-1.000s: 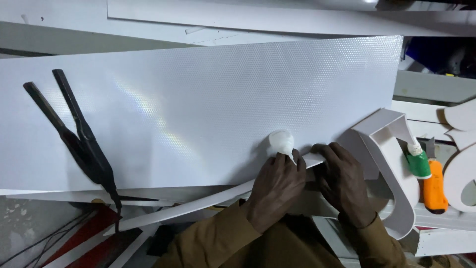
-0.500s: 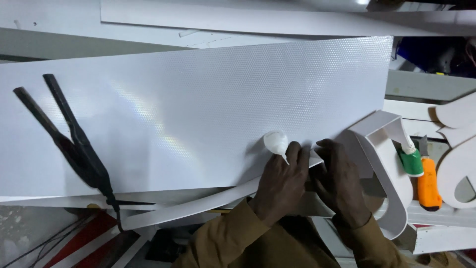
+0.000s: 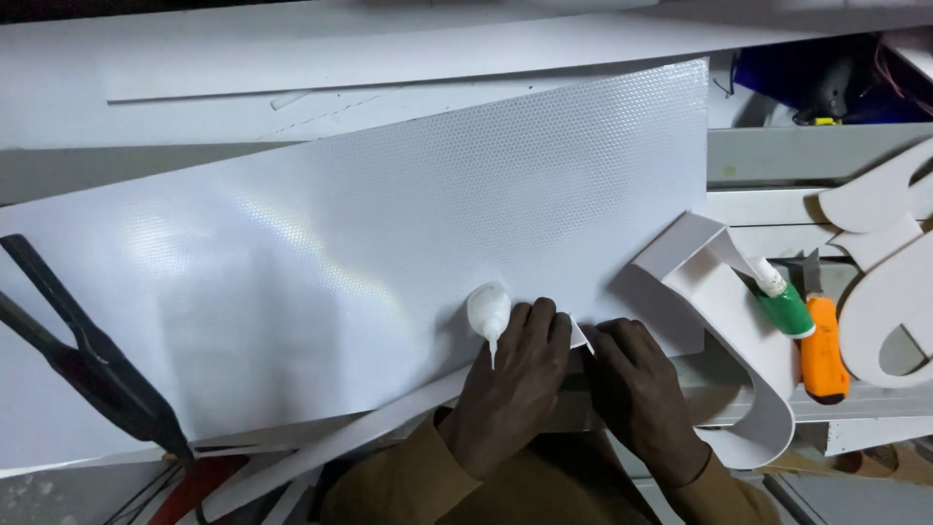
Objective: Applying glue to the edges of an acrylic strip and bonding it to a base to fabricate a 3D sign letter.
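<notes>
Left hand [image 3: 510, 384] gripping small white glue bottle [image 3: 487, 313], nozzle pointing down toward the person, right hand [image 3: 637, 394] pinching white strip [image 3: 579, 335]

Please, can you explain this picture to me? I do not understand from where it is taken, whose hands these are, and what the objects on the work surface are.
The camera sits on a person's head and looks down at their own bare hands. The left hand holds a small white squeeze bottle, nozzle pointing down. The right hand presses beside it on a thin white strip at the edge of a large textured white sheet. To the right lie a curved white letter form, a green-and-white tube and an orange utility knife. Black shears lie at the left.
</notes>
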